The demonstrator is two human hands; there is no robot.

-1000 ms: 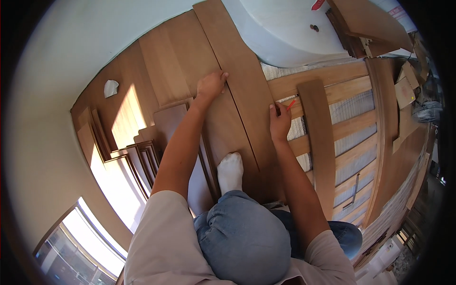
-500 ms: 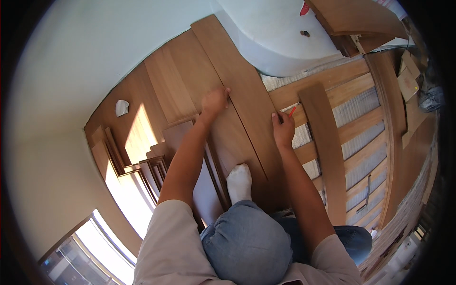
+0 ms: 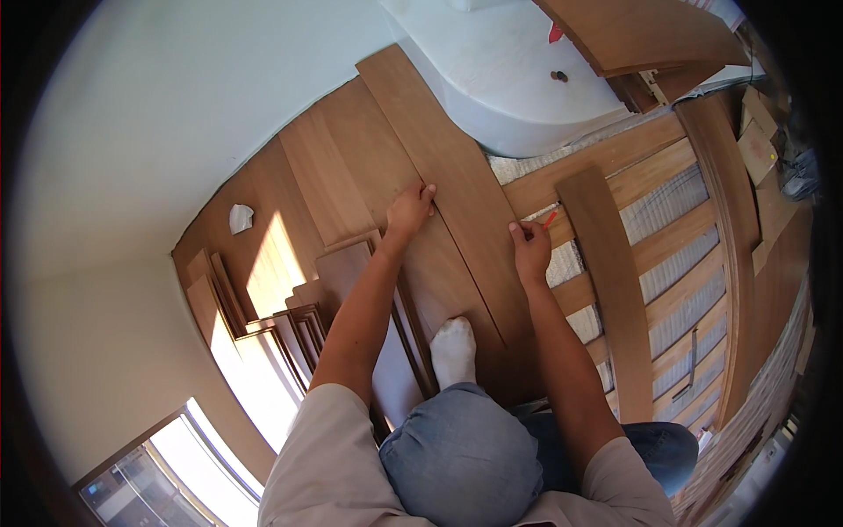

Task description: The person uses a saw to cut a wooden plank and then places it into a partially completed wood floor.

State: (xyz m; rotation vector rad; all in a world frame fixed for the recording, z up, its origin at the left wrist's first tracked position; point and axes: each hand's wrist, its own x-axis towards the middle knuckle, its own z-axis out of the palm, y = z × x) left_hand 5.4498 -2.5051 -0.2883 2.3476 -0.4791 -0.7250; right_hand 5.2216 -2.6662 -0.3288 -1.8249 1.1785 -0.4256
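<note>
Touching plank (image 3: 470, 206): left hand (image 3: 411, 209), right hand (image 3: 532, 251) with red stick (image 3: 551, 219); sheeting (image 3: 667, 211) between battens (image 3: 680, 235)

"Quick Q: what's worn up top?"
"Lt. beige shirt (image 3: 575, 511), short sleeves (image 3: 619, 474), plain fabric w/ a few soft creases (there's a dark bit (image 3: 540, 524) at the btm edge, too small to ID)."
"Arms?"
"Forearms (image 3: 356, 342) bare below the sleeves; L hand (image 3: 411, 211) & R hand (image 3: 531, 250) bare too."
"Legs & feet?"
"Blue jeans (image 3: 461, 448), approx. mid-wash, paler over the rounded knee, darker in the shaded parts. Plus 1 white sock (image 3: 454, 353), rounded toe, slightly wrinkled."
</note>
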